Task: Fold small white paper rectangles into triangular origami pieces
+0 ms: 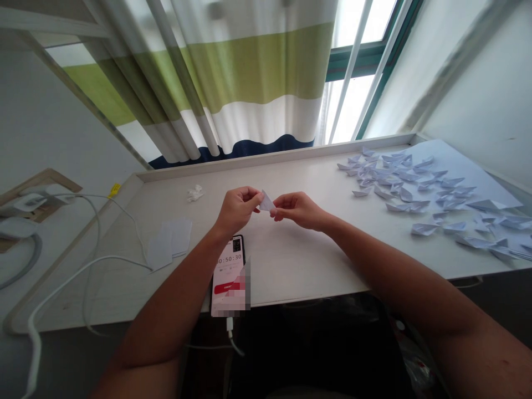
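A small piece of folded white paper (pixel 266 201) is held up over the middle of the desk, pinched from both sides. My left hand (pixel 236 209) grips its left edge between thumb and fingers. At its lower right corner, the thumb and fingertips of my right hand (pixel 300 210) close on it. The paper looks roughly triangular; parts of it are hidden behind the fingers. Just below my left hand lies a phone (pixel 228 271) with a timer on its screen, plugged into a white cable.
Many folded paper boats (pixel 407 206) cover the right side of the white desk (pixel 286 260). Flat paper sheets (pixel 166 244) lie at left, with a crumpled white scrap (pixel 194 193) behind them. White cables (pixel 83 271) cross the left edge. A curtain (pixel 249 72) hangs behind.
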The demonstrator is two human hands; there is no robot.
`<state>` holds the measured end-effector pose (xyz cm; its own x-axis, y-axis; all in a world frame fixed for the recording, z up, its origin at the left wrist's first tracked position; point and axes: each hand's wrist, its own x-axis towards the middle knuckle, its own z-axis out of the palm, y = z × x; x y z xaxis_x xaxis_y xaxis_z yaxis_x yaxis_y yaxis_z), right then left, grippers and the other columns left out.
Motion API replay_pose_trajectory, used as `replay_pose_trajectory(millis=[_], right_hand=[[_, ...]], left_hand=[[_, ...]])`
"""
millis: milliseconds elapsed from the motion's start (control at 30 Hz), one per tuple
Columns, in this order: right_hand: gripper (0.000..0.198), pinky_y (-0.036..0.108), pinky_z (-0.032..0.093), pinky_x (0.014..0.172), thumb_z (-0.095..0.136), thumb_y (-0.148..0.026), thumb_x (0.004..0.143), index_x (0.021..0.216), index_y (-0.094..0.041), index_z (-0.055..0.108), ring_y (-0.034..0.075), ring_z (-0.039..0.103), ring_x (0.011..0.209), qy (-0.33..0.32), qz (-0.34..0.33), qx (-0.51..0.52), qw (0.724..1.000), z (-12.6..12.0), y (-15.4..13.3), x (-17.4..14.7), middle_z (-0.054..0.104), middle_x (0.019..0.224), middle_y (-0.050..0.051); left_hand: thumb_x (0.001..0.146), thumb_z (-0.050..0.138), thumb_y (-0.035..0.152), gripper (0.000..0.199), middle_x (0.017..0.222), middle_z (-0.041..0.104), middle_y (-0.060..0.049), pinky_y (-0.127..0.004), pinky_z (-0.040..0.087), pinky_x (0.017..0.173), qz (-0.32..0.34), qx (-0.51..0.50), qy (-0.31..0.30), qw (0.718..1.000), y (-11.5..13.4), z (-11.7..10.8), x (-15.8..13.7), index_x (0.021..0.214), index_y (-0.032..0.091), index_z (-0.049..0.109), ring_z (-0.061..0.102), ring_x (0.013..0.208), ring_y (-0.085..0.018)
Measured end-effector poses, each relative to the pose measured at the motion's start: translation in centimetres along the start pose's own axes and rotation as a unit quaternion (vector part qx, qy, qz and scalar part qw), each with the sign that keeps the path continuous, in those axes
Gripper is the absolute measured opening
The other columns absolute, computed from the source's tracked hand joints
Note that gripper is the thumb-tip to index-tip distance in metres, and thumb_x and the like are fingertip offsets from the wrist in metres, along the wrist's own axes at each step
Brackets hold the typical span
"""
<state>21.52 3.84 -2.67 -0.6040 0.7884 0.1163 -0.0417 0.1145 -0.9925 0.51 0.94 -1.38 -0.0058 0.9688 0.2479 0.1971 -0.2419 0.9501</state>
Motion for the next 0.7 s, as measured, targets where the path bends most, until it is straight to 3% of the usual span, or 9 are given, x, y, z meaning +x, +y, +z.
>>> replay_pose_trajectory(millis=[267,400,700], right_hand=[[0.041,0.031,0.06,0.069,0.098,-0.05,0.071,0.084,-0.016,0.079,0.017,0.073,0.071,-0.014,-0.017,-0.037,0.999,0.17,0.33,-0.13,0.079,0.077,0.004],[0.047,0.032,0.061,0.07,0.087,-0.062,0.083,0.079,-0.016,0.079,0.018,0.075,0.07,-0.012,-0.021,-0.066,0.998,0.26,0.05,-0.31,0.081,0.078,0.007],[0.068,0.03,0.06,0.065,0.072,-0.084,0.085,0.086,-0.016,0.075,0.019,0.076,0.064,-0.017,-0.009,-0.05,0.999,-0.1,0.38,-0.15,0.079,0.067,0.007]], left_hand=[[0.087,0.079,0.04,0.025,0.077,0.079,-0.006,-0.029,0.061,0.061,0.008,0.013,0.017,1.0,-0.1,-0.1,0.12,0.085,0.015,0.08,0.072,0.069,-0.017],[0.088,0.079,0.038,0.024,0.079,0.08,-0.006,-0.028,0.061,0.064,0.027,0.03,-0.004,0.999,0.33,-0.03,-0.18,0.088,0.015,0.08,0.073,0.07,-0.017],[0.093,0.076,0.041,0.027,0.083,0.082,-0.009,-0.028,0.062,0.062,0.028,0.009,-0.017,0.999,0.38,0.0,-0.29,0.095,0.014,0.079,0.078,0.076,-0.02]])
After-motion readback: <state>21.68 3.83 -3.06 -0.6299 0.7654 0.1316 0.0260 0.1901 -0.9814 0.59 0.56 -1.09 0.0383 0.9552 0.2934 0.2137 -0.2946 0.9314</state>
